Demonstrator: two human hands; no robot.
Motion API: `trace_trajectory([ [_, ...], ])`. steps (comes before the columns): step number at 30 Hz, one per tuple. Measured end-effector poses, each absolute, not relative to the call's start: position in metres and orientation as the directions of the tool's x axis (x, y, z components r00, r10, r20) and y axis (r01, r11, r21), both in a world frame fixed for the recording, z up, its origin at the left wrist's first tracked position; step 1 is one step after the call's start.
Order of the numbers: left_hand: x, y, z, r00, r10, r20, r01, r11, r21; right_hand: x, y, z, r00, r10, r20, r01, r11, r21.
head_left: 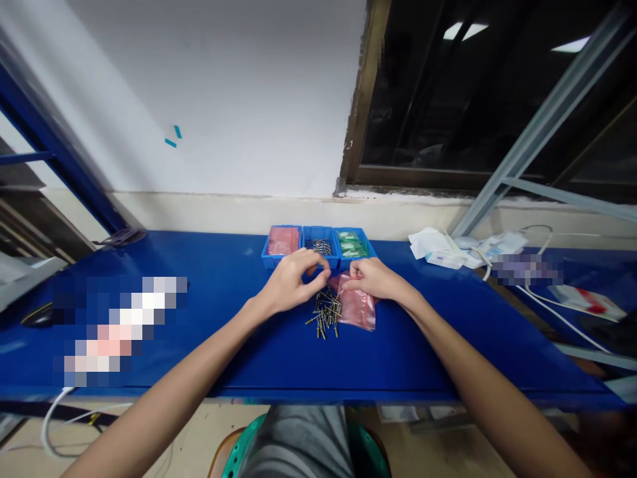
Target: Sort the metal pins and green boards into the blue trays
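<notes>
My left hand [293, 282] is curled in a pinch above a loose pile of thin metal pins that look like blind rivets [326, 312]. Its thumb and index tips come together, and whatever they may hold is too small to make out. Between the closed fingers of my right hand [375, 277] is the upper end of a pink plastic bag [358, 309]. The bag lies at a slant just right of the rivets, partly against them. Whether it has anything inside I cannot tell.
Behind my hands stand three blue bins in a row: one with pink bags [283, 240], one with metal pieces [321, 247], one with green packets [351, 244]. White papers [438, 249] and cables lie at the right. A blurred strip [124, 328] crosses the left of the blue table [239, 362].
</notes>
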State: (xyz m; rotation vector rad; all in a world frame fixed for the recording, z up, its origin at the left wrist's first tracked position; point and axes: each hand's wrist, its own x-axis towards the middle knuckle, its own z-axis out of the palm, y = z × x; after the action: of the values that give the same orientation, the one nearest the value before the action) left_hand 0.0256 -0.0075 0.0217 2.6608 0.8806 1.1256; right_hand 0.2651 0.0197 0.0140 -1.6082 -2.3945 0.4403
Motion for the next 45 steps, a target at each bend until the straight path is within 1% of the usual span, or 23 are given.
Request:
trace_trajectory([
  [4, 0.011, -0.002, 0.025, 0.624, 0.490, 0.609, 0.499, -0.849, 0.173, 0.265, 0.018, 0.014, -0.308, 0.951, -0.010, 0.889, 0.284, -0.360],
  [8, 0.012, -0.004, 0.027, 0.654, 0.498, 0.569, 0.574, -0.817, 0.054, 0.269, 0.019, 0.012, -0.267, 0.963, 0.021, 0.908, 0.259, -0.329],
  [10, 0.016, -0.008, 0.028, 0.671, 0.501, 0.547, 0.593, -0.805, 0.011, 0.271, 0.020, 0.011, -0.271, 0.962, 0.008, 0.910, 0.259, -0.325],
  [13, 0.022, -0.015, 0.029, 0.693, 0.530, 0.489, 0.616, -0.788, -0.018, 0.272, 0.019, 0.013, -0.299, 0.954, -0.009, 0.895, 0.277, -0.350],
  [18, 0.034, -0.024, 0.026, 0.737, 0.576, 0.352, 0.617, -0.787, -0.004, 0.273, 0.014, 0.024, -0.378, 0.925, 0.031, 0.843, 0.358, -0.402],
  [21, 0.044, -0.031, 0.023, 0.749, 0.565, 0.346, 0.604, -0.797, -0.006, 0.283, 0.013, 0.027, -0.389, 0.918, 0.077, 0.794, 0.376, -0.478],
  [24, 0.052, -0.036, 0.018, 0.746, 0.535, 0.396, 0.588, -0.809, -0.014, 0.295, 0.011, 0.028, -0.394, 0.916, 0.079, 0.706, 0.356, -0.612],
  [27, 0.053, -0.036, 0.016, 0.718, 0.508, 0.476, 0.564, -0.825, 0.028, 0.302, 0.007, 0.028, -0.400, 0.916, -0.004, 0.567, 0.244, -0.787],
  [29, 0.051, -0.033, 0.017, 0.682, 0.511, 0.523, 0.561, -0.824, 0.072, 0.303, 0.005, 0.028, -0.413, 0.910, -0.043, 0.465, 0.170, -0.869],
  [31, 0.048, -0.029, 0.020, 0.679, 0.508, 0.530, 0.524, -0.841, 0.135, 0.302, 0.005, 0.026, -0.404, 0.914, -0.037, 0.380, 0.131, -0.916],
  [32, 0.046, -0.028, 0.022, 0.696, 0.493, 0.521, 0.478, -0.861, 0.176, 0.300, 0.005, 0.025, -0.379, 0.925, -0.014, 0.338, 0.124, -0.933],
  [34, 0.043, -0.026, 0.027, 0.731, 0.460, 0.504, 0.380, -0.888, 0.259, 0.295, 0.005, 0.022, -0.283, 0.957, 0.060, 0.241, 0.131, -0.962],
  [36, 0.040, -0.025, 0.030, 0.736, 0.445, 0.510, 0.344, -0.895, 0.285, 0.288, 0.004, 0.018, -0.176, 0.979, 0.102, 0.124, 0.125, -0.984],
  [38, 0.038, -0.024, 0.030, 0.714, 0.455, 0.532, 0.393, -0.890, 0.232, 0.279, 0.001, 0.017, -0.126, 0.988, 0.093, 0.012, 0.096, -0.995],
  [41, 0.036, -0.019, 0.025, 0.695, 0.435, 0.573, 0.464, -0.880, 0.104, 0.270, -0.003, 0.017, -0.121, 0.991, 0.061, -0.101, 0.049, -0.994],
  [43, 0.035, -0.016, 0.020, 0.690, 0.410, 0.597, 0.481, -0.875, 0.045, 0.267, -0.006, 0.019, -0.113, 0.993, 0.036, -0.146, 0.020, -0.989],
  [45, 0.034, -0.013, 0.015, 0.688, 0.396, 0.608, 0.494, -0.870, 0.007, 0.266, -0.006, 0.019, -0.112, 0.994, -0.001, -0.154, -0.018, -0.988],
])
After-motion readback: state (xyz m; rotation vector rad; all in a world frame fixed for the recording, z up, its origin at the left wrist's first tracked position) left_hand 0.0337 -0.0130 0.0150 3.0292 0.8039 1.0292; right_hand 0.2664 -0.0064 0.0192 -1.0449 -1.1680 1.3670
